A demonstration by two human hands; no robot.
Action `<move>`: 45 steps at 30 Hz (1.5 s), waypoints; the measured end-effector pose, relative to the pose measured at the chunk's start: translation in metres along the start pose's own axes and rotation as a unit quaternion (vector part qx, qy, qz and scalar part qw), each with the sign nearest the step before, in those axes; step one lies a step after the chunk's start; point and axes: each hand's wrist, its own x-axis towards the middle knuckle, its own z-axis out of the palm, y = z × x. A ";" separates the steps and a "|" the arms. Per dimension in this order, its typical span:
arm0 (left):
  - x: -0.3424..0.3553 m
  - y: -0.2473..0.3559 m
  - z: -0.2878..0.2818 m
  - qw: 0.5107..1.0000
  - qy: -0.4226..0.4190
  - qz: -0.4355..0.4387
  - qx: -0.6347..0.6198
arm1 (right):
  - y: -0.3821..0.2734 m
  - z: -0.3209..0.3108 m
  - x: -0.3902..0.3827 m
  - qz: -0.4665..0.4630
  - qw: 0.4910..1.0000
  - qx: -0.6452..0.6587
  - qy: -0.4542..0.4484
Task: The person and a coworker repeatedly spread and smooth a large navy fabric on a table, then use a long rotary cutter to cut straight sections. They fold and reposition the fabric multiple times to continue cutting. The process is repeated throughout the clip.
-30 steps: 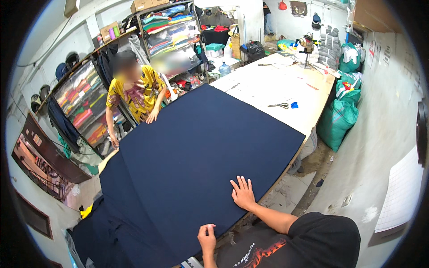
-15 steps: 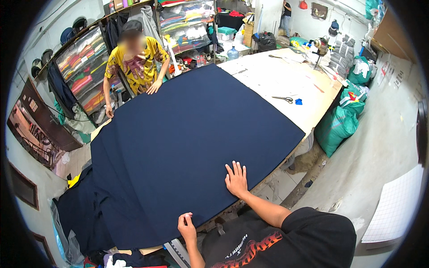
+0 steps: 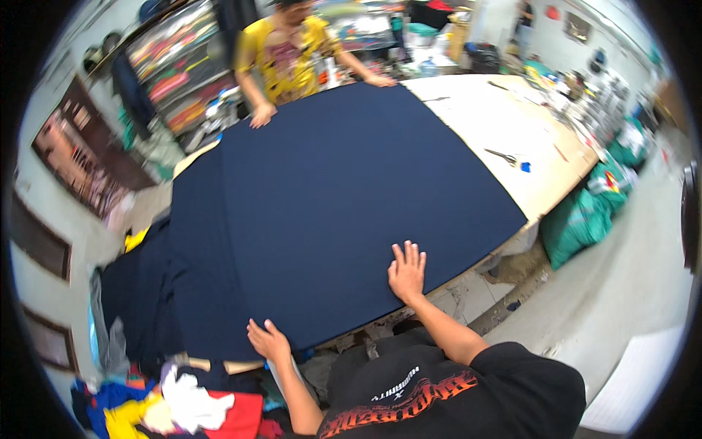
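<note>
**Dark blue cloth (image 3: 344, 205) spread wide across a table (image 3: 468, 99)**

The cloth runs from the left grip (image 3: 269, 341) and the right grip (image 3: 406, 274) away to the far side. It lies flat ahead of them and creased to the left of the left grip, where its darkness makes the folds hard to follow. It hides much of the table, which shows bare beyond the right grip, farther right. Shelves (image 3: 183, 62) far beyond the left grip are blurred. A co-worker (image 3: 281, 62) in a yellow patterned shirt stands across the cloth from both grips, head cut off by the upper edge. Green sacks (image 3: 583, 225) stand well to the right of the right grip. A heap of clothes (image 3: 245, 413) sits below the left grip, cut off at the dark rim.

The right grip is open, fingers spread, palm down on the cloth near its close edge. The left grip is open too, fingers stretched, at that edge; whether it presses or hovers, I cannot tell. Both palms are hidden. Scissors (image 3: 502, 156) lie beyond the right grip, a small blue scrap (image 3: 525, 167) just beside them.
</note>
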 end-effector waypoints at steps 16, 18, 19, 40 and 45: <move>0.044 0.274 -0.254 0.734 -0.239 0.376 -0.512 | 0.007 0.009 -0.006 -0.012 0.999 -0.029 0.024; 0.028 0.315 -0.316 0.588 -0.179 0.594 -0.519 | 0.006 0.017 -0.007 -0.060 0.996 -0.058 0.021; 0.018 0.328 -0.344 0.562 -0.200 0.665 -0.448 | 0.004 0.017 -0.008 -0.062 0.996 -0.058 0.019; 0.033 0.306 -0.394 0.593 -0.028 0.749 -0.294 | -0.011 -0.001 -0.001 0.000 1.000 0.015 -0.010; 0.057 0.222 -0.243 0.776 -0.137 0.243 -0.566 | -0.004 0.001 -0.002 0.015 0.999 -0.027 -0.027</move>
